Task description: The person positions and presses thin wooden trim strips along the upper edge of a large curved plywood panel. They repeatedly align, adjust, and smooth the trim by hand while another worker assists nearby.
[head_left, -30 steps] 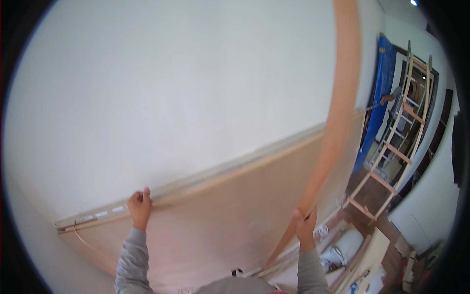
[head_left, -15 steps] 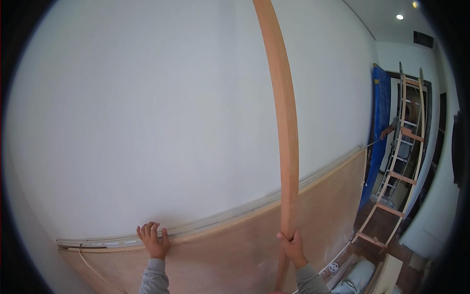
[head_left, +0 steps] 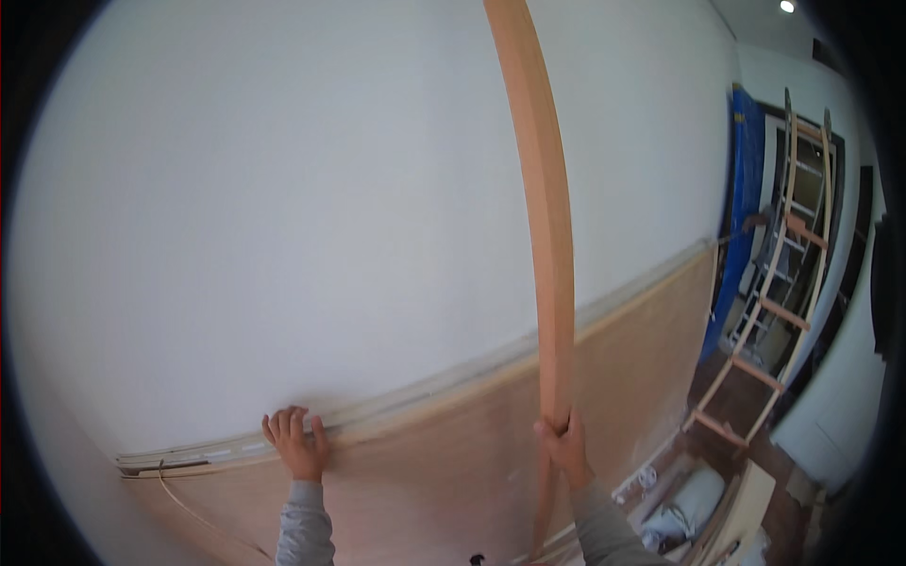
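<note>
Wooden board (head_left: 547, 208) rises before a white wall (head_left: 330, 189), seemingly being steadied: right hand (head_left: 568, 445) has fingers curled around it, left hand (head_left: 300, 447) fingers spread atop the panel (head_left: 434, 462); shifting it calls for firm grip.

One long wooden board (head_left: 553, 208), and the count of things around it
Own hands: two, one left hand (head_left: 301, 449) to the left of the board and one right hand (head_left: 570, 445) on it. Behind it: one brown panel (head_left: 425, 462). To its right: one wooden ladder (head_left: 785, 312) with five rungs in view, one metal ladder (head_left: 802, 208), one blue sheet (head_left: 748, 179), one other person (head_left: 756, 223), partly hidden, and one lit ceiling light (head_left: 787, 7). Far to its left: one thin cord (head_left: 178, 496).
</note>
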Motion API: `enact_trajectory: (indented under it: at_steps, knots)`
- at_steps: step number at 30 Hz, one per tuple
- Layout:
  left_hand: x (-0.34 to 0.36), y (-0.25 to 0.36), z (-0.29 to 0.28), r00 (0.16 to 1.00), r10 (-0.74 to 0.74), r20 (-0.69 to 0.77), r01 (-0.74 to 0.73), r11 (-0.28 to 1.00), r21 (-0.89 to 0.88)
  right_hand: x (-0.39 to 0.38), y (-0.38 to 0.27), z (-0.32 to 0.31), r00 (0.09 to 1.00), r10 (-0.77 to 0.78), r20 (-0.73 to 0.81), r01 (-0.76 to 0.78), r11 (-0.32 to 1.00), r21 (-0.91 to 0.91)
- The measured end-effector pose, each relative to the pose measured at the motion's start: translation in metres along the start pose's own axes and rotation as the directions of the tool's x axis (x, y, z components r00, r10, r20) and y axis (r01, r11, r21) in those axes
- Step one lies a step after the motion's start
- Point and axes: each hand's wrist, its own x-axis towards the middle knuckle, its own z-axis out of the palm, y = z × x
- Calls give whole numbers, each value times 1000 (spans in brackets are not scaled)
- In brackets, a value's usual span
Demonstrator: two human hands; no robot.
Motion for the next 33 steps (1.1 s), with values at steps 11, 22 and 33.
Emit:
enact_trajectory:
  at_steps: [11,22,33]
  knots:
    - [6,-11,29,997,67,36,-71,988,138,70,67,-83,976,92,-196,-127,977,-171]
    - [-4,-19,15,981,139,134,-148,987,58,205,13,-62,834,-424,353,551,670,-497]
    - [4,-15,13,952,167,257,-169,986,-16,249,-29,-33,675,-134,725,703,413,-579]
